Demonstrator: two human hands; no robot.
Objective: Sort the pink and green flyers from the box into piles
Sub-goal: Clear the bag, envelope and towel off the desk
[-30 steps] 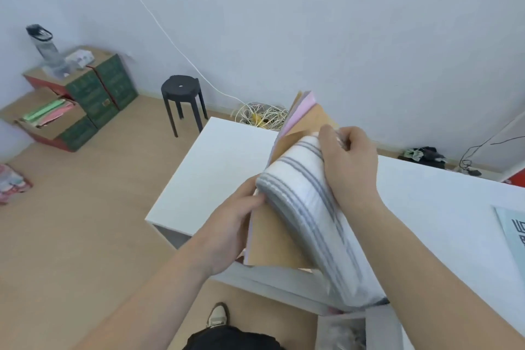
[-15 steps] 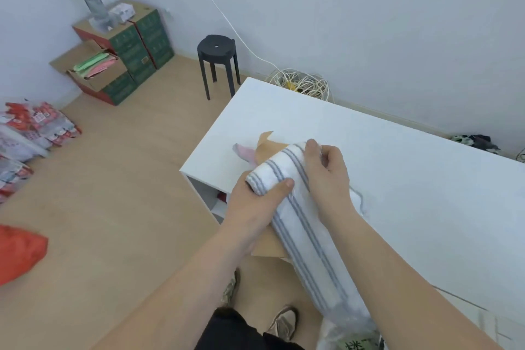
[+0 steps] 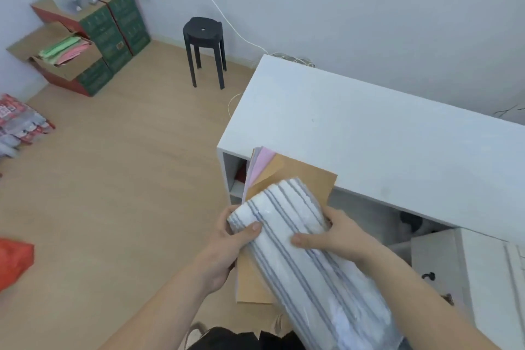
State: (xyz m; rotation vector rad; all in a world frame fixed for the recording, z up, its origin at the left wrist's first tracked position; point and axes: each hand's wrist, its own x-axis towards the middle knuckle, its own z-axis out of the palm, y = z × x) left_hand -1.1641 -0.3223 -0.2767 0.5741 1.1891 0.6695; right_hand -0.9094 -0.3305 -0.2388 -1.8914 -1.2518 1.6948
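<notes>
Two-handed, gripping a striped towel [image 3: 312, 278], with left hand [image 3: 227, 247] round its end and right hand [image 3: 338, 236] clasping its side, probably to pin brown card [image 3: 306, 176] and pink sheets [image 3: 262, 167] underneath, at the counter [image 3: 369, 136] corner. Well apart, in the floor box [image 3: 93, 77]: more flyers [image 3: 64, 50].

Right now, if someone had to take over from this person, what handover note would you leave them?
Left hand: grips the near-left end of the striped wrapped bundle, thumb on top.
Right hand: grips the same bundle's right side.
Under the bundle: a brown sheet over pink sheets, their far edge at the near corner of the white table; whether they rest on it is unclear.
Green and pink flyers lie mixed in the open cardboard box on the floor, far left.
Done: no sorted piles in view.
Left: put the bundle down, fetch the flyers, sort by colour.
</notes>
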